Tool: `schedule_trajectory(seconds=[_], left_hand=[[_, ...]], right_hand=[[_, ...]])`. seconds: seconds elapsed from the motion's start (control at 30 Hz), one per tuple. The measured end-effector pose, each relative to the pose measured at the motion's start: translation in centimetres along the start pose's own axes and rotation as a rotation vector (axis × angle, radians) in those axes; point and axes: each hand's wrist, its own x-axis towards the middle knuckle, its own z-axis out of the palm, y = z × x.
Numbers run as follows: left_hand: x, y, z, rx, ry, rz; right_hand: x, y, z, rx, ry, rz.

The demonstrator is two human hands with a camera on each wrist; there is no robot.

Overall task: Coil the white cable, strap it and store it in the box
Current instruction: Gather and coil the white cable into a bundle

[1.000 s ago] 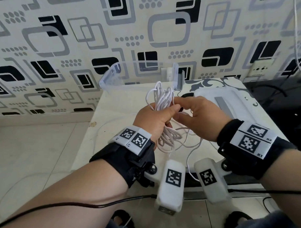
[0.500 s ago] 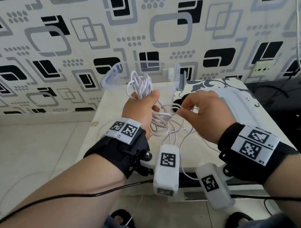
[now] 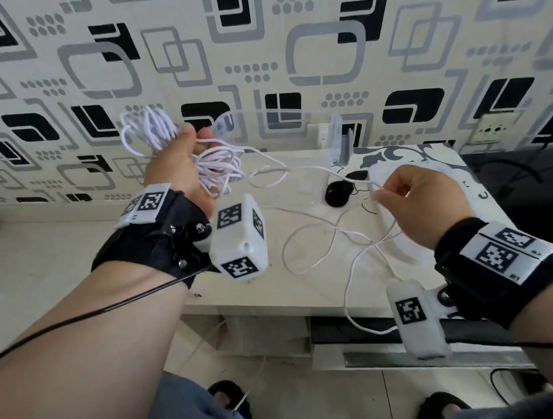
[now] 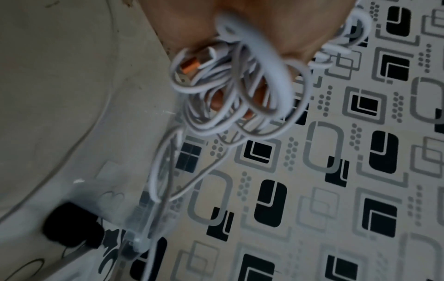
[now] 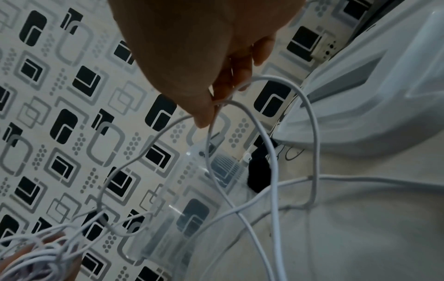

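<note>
My left hand (image 3: 181, 162) is raised at the left and grips a bundle of white cable (image 3: 219, 167) loops; loops stick out above the fist and hang below the palm. The left wrist view shows the cable (image 4: 230, 85) coils under the palm, with a plug that has an orange insert. A loose strand runs right to my right hand (image 3: 416, 201), which pinches the cable (image 5: 240, 106) between thumb and fingertips. More slack lies on the table and hangs over its front edge. The clear plastic box (image 3: 335, 138) stands at the back of the table by the wall.
A black strap-like object (image 3: 339, 193) lies on the white table (image 3: 271, 288) between my hands. A white lid (image 5: 374, 98) rests at the right. A patterned wall runs behind, with a socket (image 3: 489, 133) at right. My feet and the tiled floor are below.
My hands have moved apart: the left lifted the coiled bundle up and to the left, the right drew a strand out to the right. Slack now stretches between them.
</note>
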Motion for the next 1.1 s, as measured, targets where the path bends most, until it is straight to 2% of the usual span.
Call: schedule_trajectory(seconds=[0.17, 0.3, 0.53, 0.73, 0.8, 0.9, 1.0, 1.1], left_hand=[[0.6, 0.8, -0.4, 0.043, 0.048, 0.0], [0.7, 0.3, -0.3, 0.1, 0.037, 0.006], [-1.4, -2.1, 1.1, 0.111, -0.134, 0.025], [-2.7, -3.7, 2.1, 0.158, -0.316, -0.016], [-3.0, -4.0, 2.2, 0.2, -0.348, -0.01], [-3.3, -4.1, 2.3, 0.168, -0.361, -0.005], [-3.5, -3.9, 2.5, 0.151, -0.369, -0.009], [-3.0, -3.0, 2.4, 0.02, -0.308, -0.007]], right_hand=[[0.2, 0.0, -0.1, -0.03, 0.016, 0.08], [-0.5, -0.5, 0.5, 0.001, -0.065, 0.043], [-2.4, -3.8, 1.6, -0.107, -0.14, -0.244], [-4.1, -5.4, 2.5, -0.141, 0.039, -0.435], [-4.2, -5.9, 2.4, -0.082, 0.004, -0.426], [-4.0, -6.0, 2.2, 0.084, -0.084, -0.31], [-3.5, -5.1, 2.2, 0.095, -0.08, -0.28], [-2.8, -4.1, 2.2, 0.085, -0.079, -0.235]])
